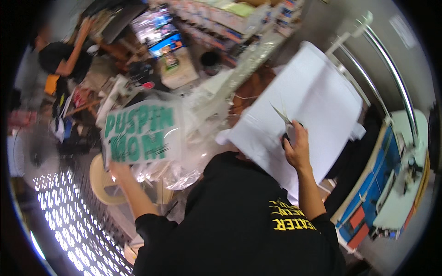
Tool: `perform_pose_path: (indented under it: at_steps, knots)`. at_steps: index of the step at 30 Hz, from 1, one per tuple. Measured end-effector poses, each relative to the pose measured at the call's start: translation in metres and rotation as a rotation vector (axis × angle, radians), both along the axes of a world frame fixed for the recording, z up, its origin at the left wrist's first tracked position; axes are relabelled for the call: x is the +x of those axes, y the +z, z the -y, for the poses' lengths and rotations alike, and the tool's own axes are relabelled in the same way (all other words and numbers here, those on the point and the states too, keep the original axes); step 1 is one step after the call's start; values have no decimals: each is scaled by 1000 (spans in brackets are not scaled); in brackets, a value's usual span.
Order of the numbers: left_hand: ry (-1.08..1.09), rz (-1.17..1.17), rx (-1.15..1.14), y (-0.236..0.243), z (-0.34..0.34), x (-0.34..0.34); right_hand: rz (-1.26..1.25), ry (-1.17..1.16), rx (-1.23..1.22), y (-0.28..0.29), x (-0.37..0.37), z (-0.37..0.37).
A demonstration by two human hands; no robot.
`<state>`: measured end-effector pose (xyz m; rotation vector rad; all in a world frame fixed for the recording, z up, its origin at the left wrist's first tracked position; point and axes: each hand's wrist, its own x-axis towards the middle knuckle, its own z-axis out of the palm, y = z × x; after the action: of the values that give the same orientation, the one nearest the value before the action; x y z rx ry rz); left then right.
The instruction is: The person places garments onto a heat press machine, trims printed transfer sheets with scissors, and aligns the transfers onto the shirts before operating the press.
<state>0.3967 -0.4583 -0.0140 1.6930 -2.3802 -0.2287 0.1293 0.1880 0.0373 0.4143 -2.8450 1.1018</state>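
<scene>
My left hand (119, 169) grips the lower left edge of a translucent sheet (177, 138) that carries large green lettering (138, 120). The sheet is raised on the left, and some of the fingers are behind it. A pair of scissors (286, 121) is in my right hand (299, 149), with fingers around the dark handles. Its blades are parted and point up and to the left. Beneath the scissors, a wide white sheet or cloth (322, 87) covers a slanted surface; whether the blades touch it I cannot tell.
Crumpled clear plastic (177, 177) lies beside the lettered sheet, near a beige plastic chair (103, 186). Chrome rails (391, 55) and a blue-sided bench (375, 172) stand at right. A lit screen (165, 44) is at the back. Another person (64, 60) is at far left.
</scene>
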Motion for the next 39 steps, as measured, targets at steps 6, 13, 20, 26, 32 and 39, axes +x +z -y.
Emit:
perform_pose_path:
  at_steps: [6,13,20,26,32,39]
  knots:
    - [-76,-121,-636,66,-39,-80,101,-523,-382,16,11,-64]
    - [-1513,-667,191,55,-341,-265,25,-559,-99,8,55,-59]
    - [-1583,-745,440,50,-424,-295,-102,-219,208,2,52,-19]
    - [-1173,-558,1014,49,-389,-326,-41,-243,-234,17,59,-31]
    - [-1148,-225,2200,98,-459,-310,211,-637,-1530,70,47,-22]
    - [-1283,-273,2159,158,-503,-331,265,-459,-1383,99,52,-36]
